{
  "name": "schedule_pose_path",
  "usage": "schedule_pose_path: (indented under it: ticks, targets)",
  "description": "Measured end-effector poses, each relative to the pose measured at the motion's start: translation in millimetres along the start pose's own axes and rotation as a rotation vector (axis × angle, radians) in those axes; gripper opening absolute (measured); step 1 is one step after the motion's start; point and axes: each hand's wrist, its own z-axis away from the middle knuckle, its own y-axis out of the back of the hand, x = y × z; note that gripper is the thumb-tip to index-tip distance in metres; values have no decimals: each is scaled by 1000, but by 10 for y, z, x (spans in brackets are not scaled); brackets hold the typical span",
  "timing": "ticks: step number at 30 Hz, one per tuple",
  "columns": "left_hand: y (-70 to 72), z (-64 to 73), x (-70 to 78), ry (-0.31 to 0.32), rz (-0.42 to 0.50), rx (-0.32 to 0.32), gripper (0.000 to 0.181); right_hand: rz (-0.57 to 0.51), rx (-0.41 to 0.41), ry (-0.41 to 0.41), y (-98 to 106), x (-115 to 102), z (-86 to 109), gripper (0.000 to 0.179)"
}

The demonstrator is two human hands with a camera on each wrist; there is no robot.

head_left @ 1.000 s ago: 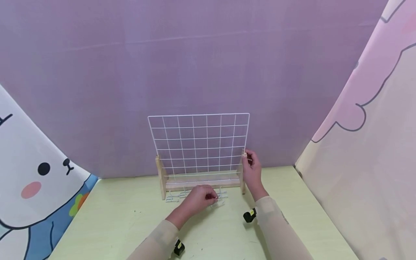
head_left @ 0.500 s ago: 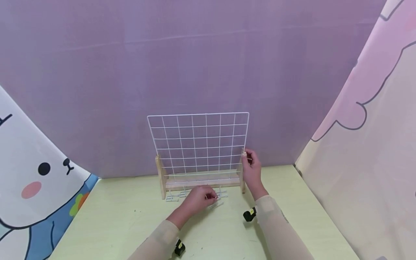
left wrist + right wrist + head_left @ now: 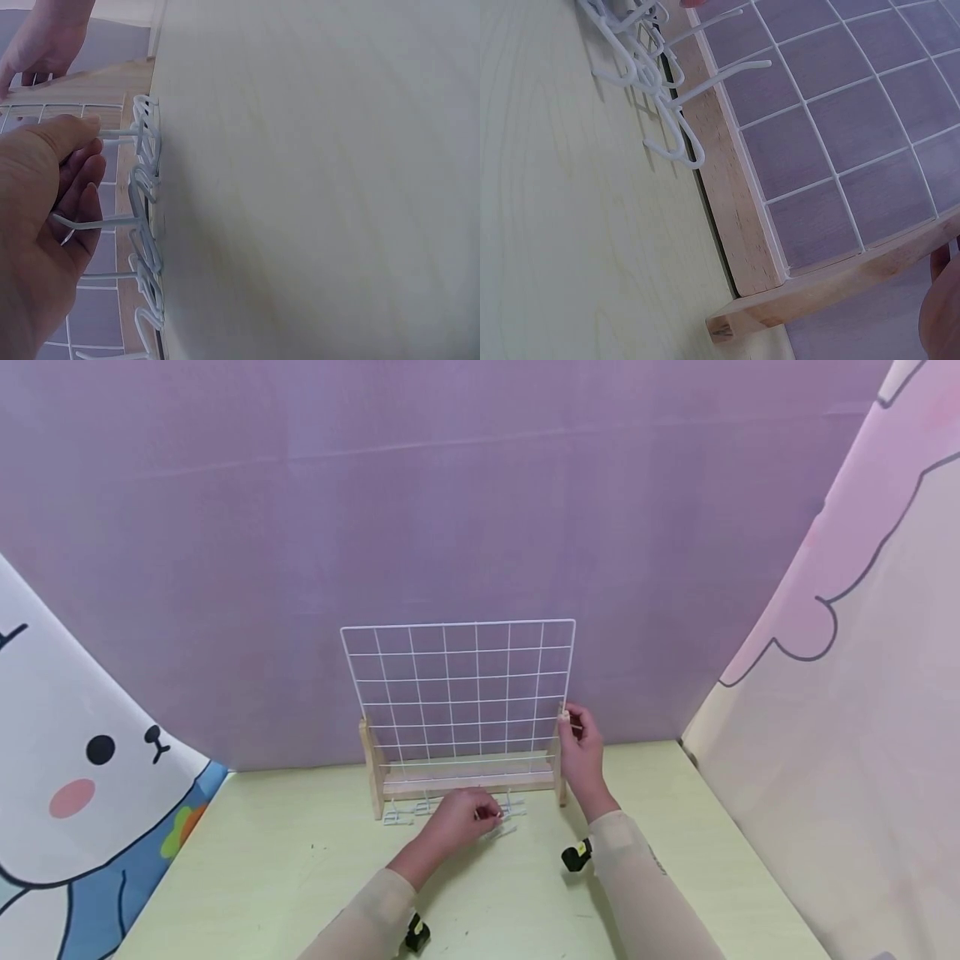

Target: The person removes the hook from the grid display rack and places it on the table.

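A white wire grid panel [image 3: 477, 678] stands upright in a pale wooden stand [image 3: 367, 760]. Along the stand's front lie several white wire hooks [image 3: 397, 818], bunched in a row in the left wrist view. My left hand [image 3: 456, 818] reaches into this row, thumb and forefinger pinching the prong of one wire hook [image 3: 116, 133]. Another hook's prong passes by its lower fingers. At the stand's right side, my right hand [image 3: 583, 760] grips the top of the wooden upright. The right wrist view shows only part of that hand, beside the hooks and the grid's lower corner.
The stand sits at the back of a pale wood-topped table [image 3: 300, 877], close to a purple backdrop [image 3: 465, 527]. Printed cloths flank both sides. A black wrist camera [image 3: 576, 857] hangs by the right sleeve, another black camera [image 3: 417, 933] by the left.
Both hands keep the same places and holds. A hook just in front of the left fingertips has shifted slightly.
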Motion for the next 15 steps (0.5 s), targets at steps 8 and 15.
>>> schedule_pose_path:
  ticks: [8, 15]
  targets:
    - [15, 17, 14, 10, 17, 3, 4, 17, 15, 5, 6, 240, -79, 26]
    - [43, 47, 46, 26, 23, 42, 14, 23, -4, 34, 48, 243, -86, 25]
